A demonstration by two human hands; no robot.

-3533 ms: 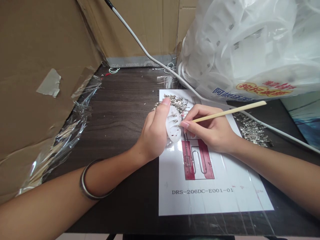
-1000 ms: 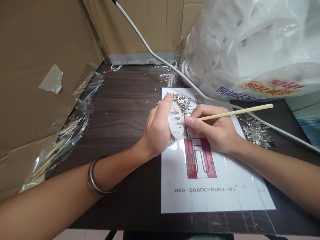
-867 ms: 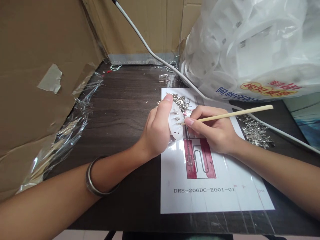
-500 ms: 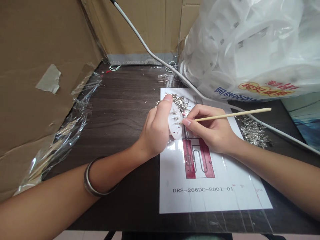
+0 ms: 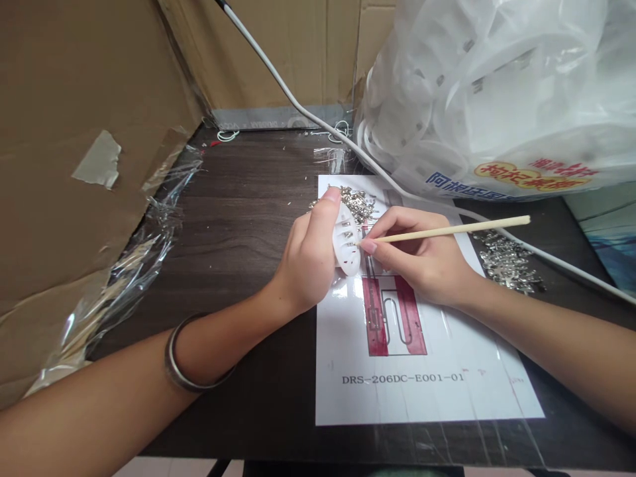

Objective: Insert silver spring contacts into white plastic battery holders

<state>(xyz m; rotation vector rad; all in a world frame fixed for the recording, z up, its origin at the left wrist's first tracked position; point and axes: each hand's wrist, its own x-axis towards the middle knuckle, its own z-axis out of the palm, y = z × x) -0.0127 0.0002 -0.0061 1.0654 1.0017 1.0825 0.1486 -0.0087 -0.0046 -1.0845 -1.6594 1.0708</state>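
My left hand (image 5: pixel 307 260) is closed around a white slotted plastic disc (image 5: pixel 346 241), held on edge over the top of a white printed sheet (image 5: pixel 422 371). Small metal clips sit in some of the disc's slots. My right hand (image 5: pixel 420 257) pinches a thin wooden stick (image 5: pixel 452 229) like a pen, its tip pressed against the disc's face. A pile of small silver metal clips (image 5: pixel 358 202) lies on the sheet just behind the disc. A metal bangle (image 5: pixel 175 358) circles my left forearm.
A second heap of silver clips (image 5: pixel 509 264) lies right of the sheet. A large plastic bag of white discs (image 5: pixel 491 93) fills the back right. A white cable (image 5: pixel 298 109) crosses the dark wooden table (image 5: pixel 243 218). Cardboard walls (image 5: pixel 74 132) and crumpled clear film (image 5: pixel 124 278) stand at the left.
Both hands stay in place on the disc and stick. The stick's tip has shifted slightly across the disc's face, and the view has wobbled a little.
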